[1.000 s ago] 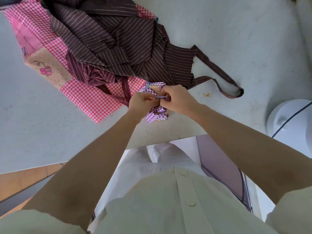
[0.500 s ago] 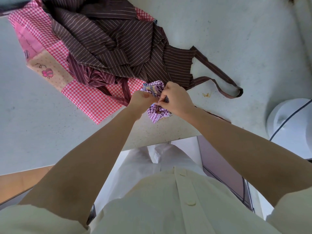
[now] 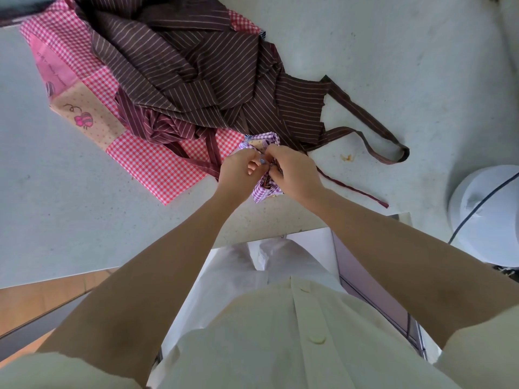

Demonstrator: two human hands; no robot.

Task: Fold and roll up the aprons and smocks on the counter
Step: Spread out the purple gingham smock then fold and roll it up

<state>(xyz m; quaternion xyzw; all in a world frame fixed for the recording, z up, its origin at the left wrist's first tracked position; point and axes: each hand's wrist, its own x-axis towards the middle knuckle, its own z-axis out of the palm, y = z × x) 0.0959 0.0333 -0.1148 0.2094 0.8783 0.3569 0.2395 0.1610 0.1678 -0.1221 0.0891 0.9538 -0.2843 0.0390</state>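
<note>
**Both hands grasping roll**

Left hand (image 3: 238, 171) and right hand (image 3: 295, 172) pinch the purple checked roll (image 3: 261, 193) at the counter (image 3: 56, 206) edge. Brown striped apron (image 3: 196, 66) at 12 o'clock; pink checked apron (image 3: 157, 164) at 10 o'clock.

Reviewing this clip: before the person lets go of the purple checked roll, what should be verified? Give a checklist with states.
1. Both hands grip the purple checked roll, left hand and right hand: ok.
2. Roll fastened shut: fingers cover the middle, cannot tell.
3. Roll over the counter, near its front edge: ok.
4. Brown striped apron folded: lies crumpled, not ok.
5. Pink checked apron folded: lies spread out under the brown one, not ok.
</note>
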